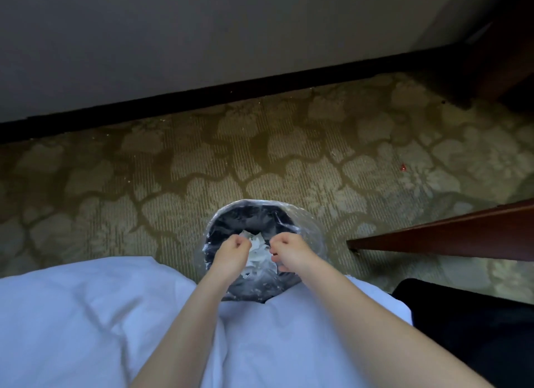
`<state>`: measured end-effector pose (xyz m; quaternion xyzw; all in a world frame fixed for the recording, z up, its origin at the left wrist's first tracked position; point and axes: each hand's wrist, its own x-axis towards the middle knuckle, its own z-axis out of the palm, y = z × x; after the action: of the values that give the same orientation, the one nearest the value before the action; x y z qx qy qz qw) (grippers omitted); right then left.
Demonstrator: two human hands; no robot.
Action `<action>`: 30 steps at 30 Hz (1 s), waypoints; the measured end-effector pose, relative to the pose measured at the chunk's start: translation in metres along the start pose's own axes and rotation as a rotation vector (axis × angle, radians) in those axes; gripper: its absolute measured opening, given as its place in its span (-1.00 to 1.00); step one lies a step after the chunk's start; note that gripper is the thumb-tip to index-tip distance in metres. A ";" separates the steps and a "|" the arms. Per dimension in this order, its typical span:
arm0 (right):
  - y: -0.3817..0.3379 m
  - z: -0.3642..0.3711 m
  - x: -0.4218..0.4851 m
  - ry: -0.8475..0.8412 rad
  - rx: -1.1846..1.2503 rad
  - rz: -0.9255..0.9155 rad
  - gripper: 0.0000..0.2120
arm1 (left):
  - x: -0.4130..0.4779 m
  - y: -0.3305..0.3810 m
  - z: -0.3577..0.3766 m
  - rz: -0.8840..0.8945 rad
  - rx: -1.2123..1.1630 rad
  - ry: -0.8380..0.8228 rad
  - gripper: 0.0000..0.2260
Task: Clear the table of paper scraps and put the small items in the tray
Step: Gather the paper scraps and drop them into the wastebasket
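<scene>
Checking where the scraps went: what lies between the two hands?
In the head view, white paper scraps show between the left hand and right hand, lying in the lined bin below them.

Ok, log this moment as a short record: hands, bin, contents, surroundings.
left hand: above the bin, fingers curled; cannot tell whether it holds a scrap
right hand: above the bin, fingers curled; same doubt
bin: round, dark, lined with clear plastic, standing on the carpet
paper scraps: white, crumpled, inside the bin, seen between the hands
carpet: olive and beige leaf pattern
wooden furniture edge: dark, right of the bin
tray: not in view
</scene>
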<state>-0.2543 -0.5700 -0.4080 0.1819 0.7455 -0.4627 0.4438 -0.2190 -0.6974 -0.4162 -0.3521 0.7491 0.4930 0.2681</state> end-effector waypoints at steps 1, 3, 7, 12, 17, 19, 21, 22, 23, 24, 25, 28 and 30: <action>0.001 -0.004 -0.006 0.009 -0.039 -0.048 -0.80 | -0.007 0.002 -0.001 0.078 0.059 -0.015 -0.88; 0.003 -0.017 -0.019 0.053 -0.162 -0.144 -0.81 | -0.023 0.010 -0.001 0.202 0.163 -0.057 -0.90; -0.001 -0.054 -0.062 0.099 -0.449 -0.305 -0.86 | -0.061 0.037 -0.002 0.334 0.329 -0.132 -0.81; -0.009 -0.100 -0.121 0.241 -0.615 -0.473 -0.93 | -0.117 0.082 -0.001 0.518 0.502 -0.188 -0.77; -0.019 -0.140 -0.199 0.329 -0.684 -0.635 -0.94 | -0.183 0.130 0.002 0.721 0.680 -0.199 -0.75; -0.027 -0.155 -0.236 0.384 -0.678 -0.705 -0.90 | -0.213 0.150 0.004 0.795 0.725 -0.203 -0.75; -0.035 -0.170 -0.275 0.455 -0.672 -0.778 -0.88 | -0.244 0.168 0.005 0.872 0.751 -0.201 -0.75; -0.037 -0.177 -0.294 0.488 -0.675 -0.816 -0.89 | -0.260 0.177 0.006 0.912 0.764 -0.197 -0.75; -0.038 -0.185 -0.313 0.521 -0.684 -0.847 -0.89 | -0.275 0.186 0.007 0.949 0.775 -0.191 -0.75; -0.037 -0.192 -0.331 0.555 -0.693 -0.873 -0.90 | -0.291 0.194 0.009 0.987 0.784 -0.187 -0.74; -0.035 -0.199 -0.348 0.589 -0.703 -0.895 -0.90 | -0.306 0.201 0.011 1.025 0.793 -0.185 -0.75; -0.023 -0.221 -0.392 0.691 -0.718 -0.920 -0.88 | -0.348 0.221 0.021 1.135 0.819 -0.174 -0.75; -0.011 -0.235 -0.417 0.761 -0.720 -0.916 -0.89 | -0.373 0.232 0.030 1.204 0.820 -0.175 -0.76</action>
<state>-0.1529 -0.3178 -0.0142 -0.1599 0.9580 -0.2314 -0.0554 -0.1745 -0.5095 -0.0209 0.2898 0.9129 0.2614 0.1198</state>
